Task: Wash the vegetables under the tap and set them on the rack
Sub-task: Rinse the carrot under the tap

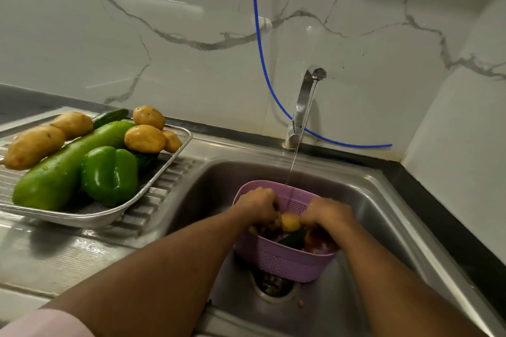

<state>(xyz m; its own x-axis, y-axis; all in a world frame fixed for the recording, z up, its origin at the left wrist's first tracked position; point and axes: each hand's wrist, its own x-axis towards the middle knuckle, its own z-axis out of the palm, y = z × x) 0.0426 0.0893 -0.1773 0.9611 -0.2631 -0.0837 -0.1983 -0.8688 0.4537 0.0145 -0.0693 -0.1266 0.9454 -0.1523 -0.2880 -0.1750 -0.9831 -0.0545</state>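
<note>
Sink: right of the draining board, set in the tabletop.
Tap: behind the sink, at the wall; its stream falls into the basket.
Basket: inside the sink, above the drain.
Potato, further vegetables: in the basket.
Left hand, right hand: over the basket, either side of the potato, each with a grip on it.
Rack: on the draining board, left of the sink.
Gourd, pepper, cucumber, potatoes: on the rack; pepper right of and touching the gourd, cucumber behind it.
</note>
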